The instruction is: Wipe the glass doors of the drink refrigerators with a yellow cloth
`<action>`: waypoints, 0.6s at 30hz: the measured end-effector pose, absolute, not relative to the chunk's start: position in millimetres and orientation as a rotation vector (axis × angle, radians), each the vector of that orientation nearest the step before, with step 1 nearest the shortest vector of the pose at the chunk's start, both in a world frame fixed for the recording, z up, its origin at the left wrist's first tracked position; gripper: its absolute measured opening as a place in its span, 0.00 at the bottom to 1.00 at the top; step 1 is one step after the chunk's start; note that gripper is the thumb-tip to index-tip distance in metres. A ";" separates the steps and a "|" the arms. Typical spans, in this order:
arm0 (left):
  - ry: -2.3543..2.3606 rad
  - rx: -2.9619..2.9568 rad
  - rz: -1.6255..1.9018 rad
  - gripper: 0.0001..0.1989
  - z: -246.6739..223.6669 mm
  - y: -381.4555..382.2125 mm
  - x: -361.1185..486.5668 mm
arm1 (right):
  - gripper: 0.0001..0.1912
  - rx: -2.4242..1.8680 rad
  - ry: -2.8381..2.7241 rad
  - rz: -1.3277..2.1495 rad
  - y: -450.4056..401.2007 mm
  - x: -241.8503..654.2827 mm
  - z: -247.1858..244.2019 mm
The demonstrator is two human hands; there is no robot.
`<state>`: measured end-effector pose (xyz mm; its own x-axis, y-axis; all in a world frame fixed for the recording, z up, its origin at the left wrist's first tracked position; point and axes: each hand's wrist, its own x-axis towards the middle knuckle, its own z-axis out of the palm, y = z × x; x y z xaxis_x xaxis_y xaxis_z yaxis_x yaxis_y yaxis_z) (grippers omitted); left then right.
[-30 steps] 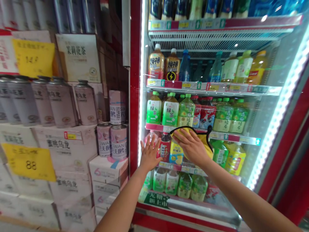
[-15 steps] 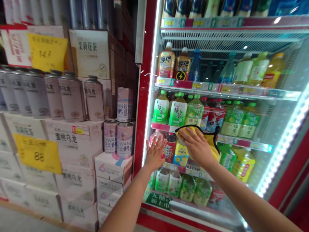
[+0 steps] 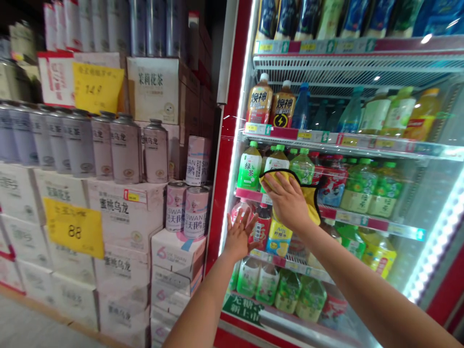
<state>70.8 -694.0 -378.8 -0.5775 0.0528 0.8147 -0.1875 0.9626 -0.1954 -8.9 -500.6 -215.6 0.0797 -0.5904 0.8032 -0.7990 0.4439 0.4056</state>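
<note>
My right hand (image 3: pixel 287 200) presses a yellow cloth with black edging (image 3: pixel 311 197) flat against the glass door (image 3: pixel 406 193) of a red-framed drinks fridge. The cloth lies in front of the green tea bottles (image 3: pixel 249 166) on the middle shelf. My left hand (image 3: pixel 239 235) rests flat on the same glass lower down, fingers spread, near the door's left edge, in front of a red-labelled bottle (image 3: pixel 261 226). It holds nothing.
Left of the fridge stand stacked white cartons (image 3: pixel 125 212) with rows of metal tea tins (image 3: pixel 123 147) and pink cans (image 3: pixel 195 210) on top. Yellow price cards (image 3: pixel 74 227) hang on the cartons. A grey door handle (image 3: pixel 226 53) runs along the fridge's red frame (image 3: pixel 226 159).
My right hand and the cloth have slid upward on the glass, from the lower shelf's level to the green tea shelf. My left hand stays on the glass. The view has shifted left.
</note>
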 end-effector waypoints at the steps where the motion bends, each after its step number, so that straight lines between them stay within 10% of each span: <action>1: -2.159 0.089 0.334 0.48 -377.9 -693.1 71.5 | 0.29 1.245 -1.613 0.238 -509.9 -5.7 -211.9; 18: -2.206 0.424 0.422 0.57 -387.3 -701.3 141.5 | 0.27 1.519 -1.572 0.105 -565.1 10.4 -259.8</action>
<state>141.5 -701.3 -387.3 -0.5986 -0.1572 0.7854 -0.4357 0.8867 -0.1547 10.4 -565.1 -259.8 0.1818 -0.7480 0.6383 -0.8263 0.2358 0.5116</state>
